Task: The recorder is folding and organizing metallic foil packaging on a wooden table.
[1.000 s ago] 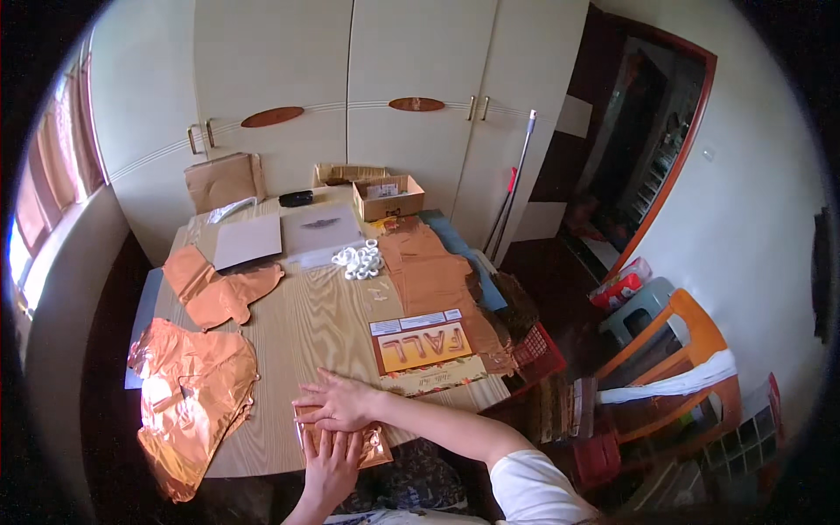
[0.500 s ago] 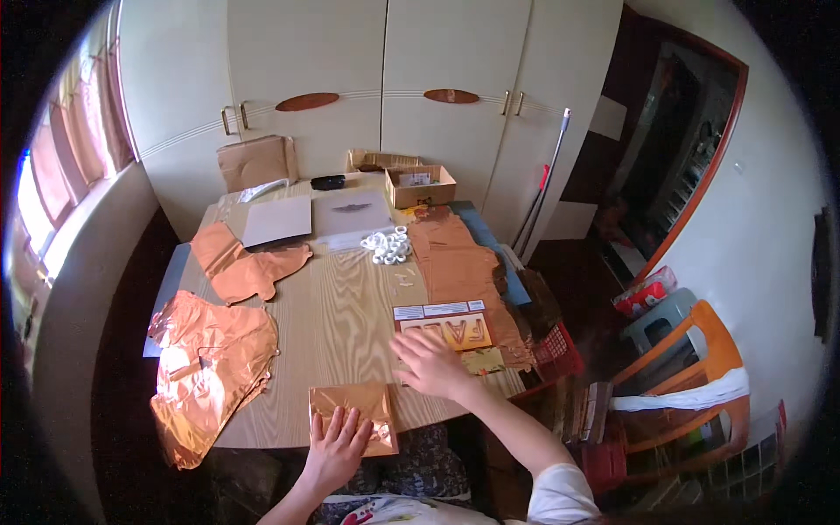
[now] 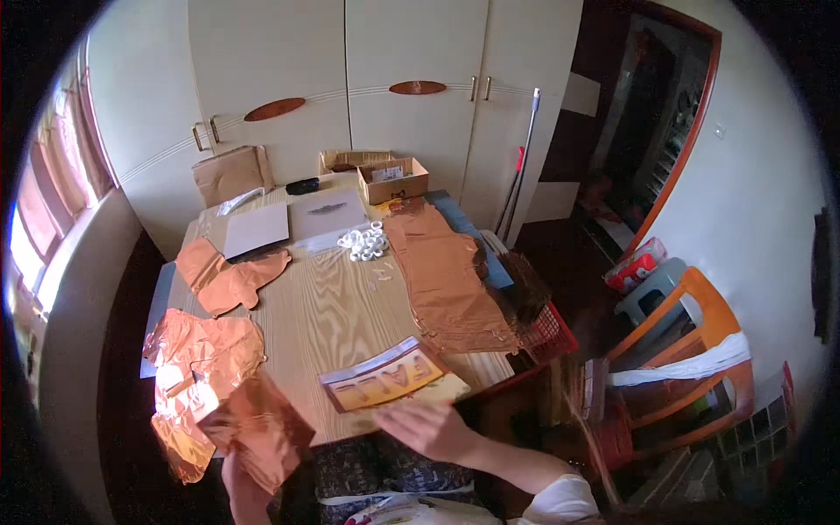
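Observation:
My left hand [image 3: 243, 486] holds a square, shiny copper-coloured foil piece [image 3: 262, 433], lifted and tilted at the near left table edge. Its fingers are mostly hidden by the foil. My right hand [image 3: 433, 430] is at the near edge with its fingers stretched out, slightly smeared, by the lower edge of a printed card [image 3: 385, 378] with large letters. This card lies slanted and looks a little curved; a pale yellowish piece [image 3: 437, 391] shows along its lower right. Whether my fingertips touch the card, I cannot tell.
Crumpled copper foil [image 3: 214, 346] and a matte copper piece [image 3: 232, 276] lie on the left. White rings [image 3: 363, 241] are heaped mid-table, beside a long copper sheet [image 3: 442, 271]. An open cardboard box [image 3: 392, 181] stands at the back. On the right are a red basket [image 3: 553, 337] and wooden chair [image 3: 709, 324].
My left hand has raised the foil piece off the table and moved it left. The printed card has come nearer and left, turning slantwise; my right hand has moved nearer. The whole view has shifted.

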{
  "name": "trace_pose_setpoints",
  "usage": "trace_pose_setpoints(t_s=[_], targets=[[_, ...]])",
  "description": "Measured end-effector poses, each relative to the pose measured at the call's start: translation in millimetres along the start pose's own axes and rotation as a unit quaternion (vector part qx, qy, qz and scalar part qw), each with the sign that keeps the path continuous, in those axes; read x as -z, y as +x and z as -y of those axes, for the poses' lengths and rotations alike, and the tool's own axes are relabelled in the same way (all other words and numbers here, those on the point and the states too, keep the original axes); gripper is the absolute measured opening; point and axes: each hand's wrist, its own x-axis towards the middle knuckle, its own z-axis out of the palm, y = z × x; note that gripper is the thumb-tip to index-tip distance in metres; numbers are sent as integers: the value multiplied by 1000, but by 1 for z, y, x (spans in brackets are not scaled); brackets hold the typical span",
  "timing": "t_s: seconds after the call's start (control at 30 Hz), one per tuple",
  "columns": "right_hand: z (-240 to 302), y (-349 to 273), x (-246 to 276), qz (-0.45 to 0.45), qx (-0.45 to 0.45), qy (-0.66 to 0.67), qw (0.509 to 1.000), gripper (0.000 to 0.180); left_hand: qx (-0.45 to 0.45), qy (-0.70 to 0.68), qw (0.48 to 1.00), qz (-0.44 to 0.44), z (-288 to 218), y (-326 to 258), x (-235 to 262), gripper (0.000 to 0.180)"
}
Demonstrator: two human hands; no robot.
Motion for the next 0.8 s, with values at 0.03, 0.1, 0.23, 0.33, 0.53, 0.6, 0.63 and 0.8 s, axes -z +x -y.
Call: trace_pose_setpoints(t_s=[0.03,0.1,0.23,0.33,0.53,0.6,0.63,0.8], targets=[[-4,16,15,-55,-15,5,998,28,-13,9,997,69,-8,-8,-7,51],[-21,36,39,-133,-87,64,985,18,-65,37,993,92,-19,-8,36,48],[-64,73,36,-150,-276,195,929,13,-81,-19,997,10,-28,-21,31,41],[-88,76,-17,-100,-310,256,910,22,-65,-51,997,-11,-19,-23,-17,43],[-83,34,-116,3,-318,104,942,32,134,-52,990,-5,21,9,-13,41],[-72,34,-110,59,-271,-11,961,29,178,-49,983,-23,38,26,-15,41],[-69,35,-109,83,-245,-70,963,27,200,-47,978,-28,45,36,-14,41],[-74,27,-113,85,-224,-64,969,25,264,40,963,-42,71,71,-21,47]])
